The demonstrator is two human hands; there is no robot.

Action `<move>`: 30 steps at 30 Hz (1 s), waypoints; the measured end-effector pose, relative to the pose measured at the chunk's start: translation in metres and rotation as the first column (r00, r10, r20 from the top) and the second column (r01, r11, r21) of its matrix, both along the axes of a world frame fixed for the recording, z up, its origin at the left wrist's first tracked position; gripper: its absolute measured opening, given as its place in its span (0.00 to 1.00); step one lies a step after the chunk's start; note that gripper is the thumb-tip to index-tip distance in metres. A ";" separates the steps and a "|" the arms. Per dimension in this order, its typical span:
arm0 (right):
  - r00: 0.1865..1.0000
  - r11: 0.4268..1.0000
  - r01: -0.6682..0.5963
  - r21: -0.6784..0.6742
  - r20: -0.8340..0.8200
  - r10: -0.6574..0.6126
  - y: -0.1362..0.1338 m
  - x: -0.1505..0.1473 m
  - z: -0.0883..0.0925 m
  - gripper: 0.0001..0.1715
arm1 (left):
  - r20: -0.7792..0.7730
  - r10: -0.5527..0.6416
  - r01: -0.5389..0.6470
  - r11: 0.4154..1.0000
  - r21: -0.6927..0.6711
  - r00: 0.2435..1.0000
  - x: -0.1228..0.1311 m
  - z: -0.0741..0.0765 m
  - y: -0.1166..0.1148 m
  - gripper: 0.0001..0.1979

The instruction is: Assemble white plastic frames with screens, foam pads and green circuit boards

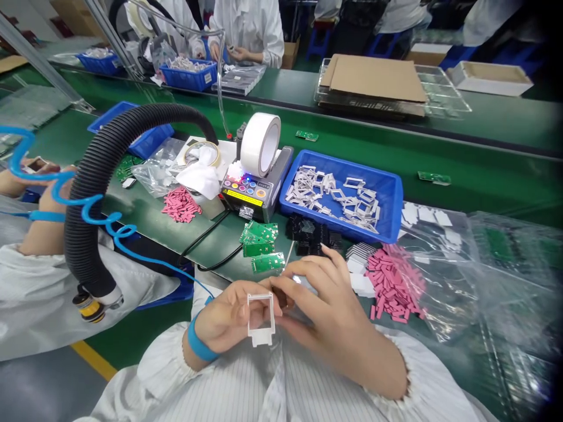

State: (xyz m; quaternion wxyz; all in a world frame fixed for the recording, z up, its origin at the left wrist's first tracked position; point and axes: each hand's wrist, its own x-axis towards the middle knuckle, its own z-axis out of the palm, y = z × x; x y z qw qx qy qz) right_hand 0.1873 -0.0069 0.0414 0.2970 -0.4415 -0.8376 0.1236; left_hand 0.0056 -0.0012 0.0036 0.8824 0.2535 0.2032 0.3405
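Note:
My left hand, with a blue wrist strap below it, grips a small white plastic frame in front of my chest. The frame stands upright, with a rectangular opening and a tab at its lower end. Close beside it, my right hand is closed, fingers bent toward the left hand's fingertips. Something small and shiny shows between its fingers, mostly hidden. Just beyond the hands lie green circuit boards, a pile of black parts and a heap of pink strips.
A blue bin of white frames stands beyond the hands. Left of it, a white tape roll rests on a grey machine. A black hose and a coiled blue cord cross the left side, near a co-worker's arm.

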 end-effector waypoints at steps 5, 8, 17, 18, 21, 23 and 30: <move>1.000 1.000 0.000 0.011 -0.005 0.000 0.002 -0.006 -0.006 0.09 | -0.065 0.016 -0.014 0.999 0.029 0.998 -0.001 0.001 0.000 0.19; 1.000 0.998 0.011 0.055 0.022 -0.012 0.003 -0.006 -0.005 0.08 | -0.113 0.015 -0.008 0.998 0.059 0.994 -0.001 0.000 0.000 0.19; 0.969 0.981 0.093 0.168 0.211 -0.128 0.022 0.025 -0.009 0.08 | -0.211 0.201 -0.162 0.969 0.186 0.957 -0.009 -0.002 0.001 0.19; 0.981 0.985 0.125 0.123 0.136 -0.141 0.023 0.027 -0.008 0.09 | -0.232 0.257 -0.205 0.953 0.225 0.938 -0.008 -0.005 0.001 0.18; 0.968 0.987 0.114 -0.116 -0.209 -0.136 0.018 0.021 -0.005 0.12 | -0.280 0.400 -0.301 0.893 0.336 0.873 0.000 -0.015 0.001 0.16; 0.915 0.969 0.046 -0.241 -0.379 -0.138 0.013 0.011 -0.002 0.12 | -0.305 0.480 -0.338 0.843 0.418 0.822 0.007 -0.020 0.000 0.15; 0.911 0.965 0.162 -0.209 -0.344 -0.227 0.011 -0.014 -0.008 0.12 | -0.208 0.727 -0.406 0.569 0.715 0.654 0.028 -0.026 0.001 0.16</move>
